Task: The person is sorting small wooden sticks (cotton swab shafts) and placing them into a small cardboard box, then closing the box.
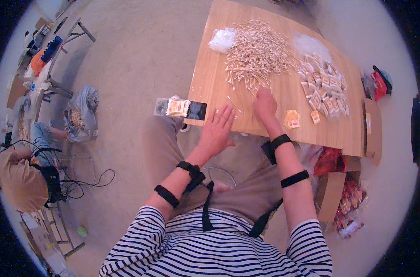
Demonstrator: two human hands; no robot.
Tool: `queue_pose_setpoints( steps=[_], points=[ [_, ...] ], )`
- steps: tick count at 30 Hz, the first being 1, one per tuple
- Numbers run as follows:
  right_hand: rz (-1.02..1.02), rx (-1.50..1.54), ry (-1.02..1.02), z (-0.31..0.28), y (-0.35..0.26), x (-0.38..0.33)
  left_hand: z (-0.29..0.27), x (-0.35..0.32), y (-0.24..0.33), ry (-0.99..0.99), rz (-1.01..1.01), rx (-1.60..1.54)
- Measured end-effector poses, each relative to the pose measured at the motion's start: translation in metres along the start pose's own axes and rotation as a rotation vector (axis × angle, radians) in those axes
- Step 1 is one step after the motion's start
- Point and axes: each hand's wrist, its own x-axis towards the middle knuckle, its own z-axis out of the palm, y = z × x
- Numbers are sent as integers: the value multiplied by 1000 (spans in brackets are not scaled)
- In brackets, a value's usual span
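Observation:
A big loose heap of cotton swabs (260,51) covers the far middle of the wooden table (210,60). My right hand (265,106) is closed in a fist at the heap's near edge. A swab end shows beside its fingers; what lies inside them is hidden. My left hand (219,123) rests flat at the table's near edge with its fingers stretched out. A single cotton swab (235,104) lies between the hands. To the left, a row of swabs with a yellow-and-white card (177,108) lies beside a black flat object (197,111) at the table corner.
Small filled swab packets (324,87) are piled on the right, with yellow cards (291,119) nearer me. Clear plastic bags (223,40) lie by the heap. A cardboard box (332,196) stands below right. Another person (23,177) sits at far left near a swab-filled bag (83,113).

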Motion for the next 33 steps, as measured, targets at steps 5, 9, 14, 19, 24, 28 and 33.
queue_pose_setpoints(
  steps=[5,9,14,19,24,28,33],
  points=[
    [-197,63,-95,-7,8,-27,-3,0,0,-12,-4,7],
    [-217,87,-71,-7,12,-29,1,0,-2,-1,12,-5],
    [-133,165,-90,-4,11,-20,-1,1,-2,1,-4,8],
    [-273,266,-141,2,6,-24,3,0,-1,-12,-3,-14],
    [-97,349,-103,-6,12,-13,-2,0,-1,-5,-9,-15],
    [-11,127,93,-2,26,-13,-3,0,0,-5,-11,-28],
    [-144,182,127,1,14,-27,-2,0,1,6,-20,-61]
  ],
)
